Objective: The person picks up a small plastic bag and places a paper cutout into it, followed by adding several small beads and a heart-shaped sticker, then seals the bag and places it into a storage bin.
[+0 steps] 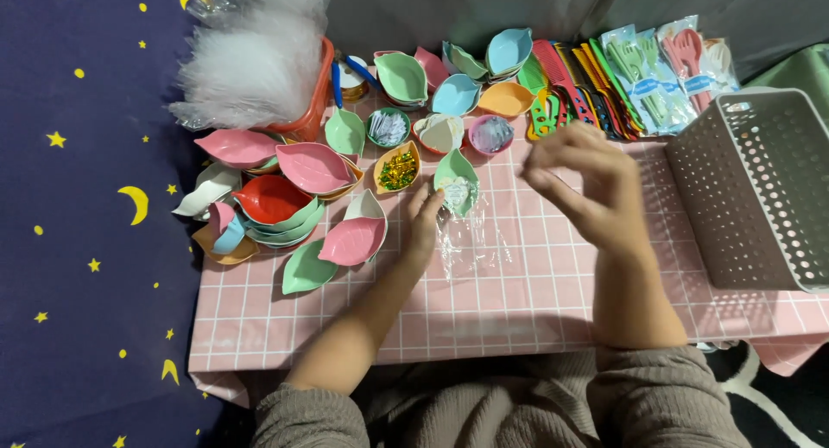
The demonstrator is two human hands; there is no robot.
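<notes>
My left hand (424, 219) rests on the pink checked tablecloth (535, 284), fingertips touching a green leaf-shaped dish (456, 182) with a small pale item in it. A clear plastic bag (471, 241) lies flat just right of that hand. My right hand (587, 184) hovers blurred above the cloth, fingers loosely curled and apart, nothing visible in it. Many leaf-shaped dishes in pink, red, green, blue and orange spread to the left and behind, such as a pink one (352, 239) and one with gold and green bits (397, 168).
A grey perforated basket (760, 189) stands at the right. Coloured combs (574, 81) and bagged plastic cutlery (661, 72) lie at the back. A bag of white fluff (255, 59) sits in an orange bin. A navy star-and-moon cloth (86, 241) covers the left.
</notes>
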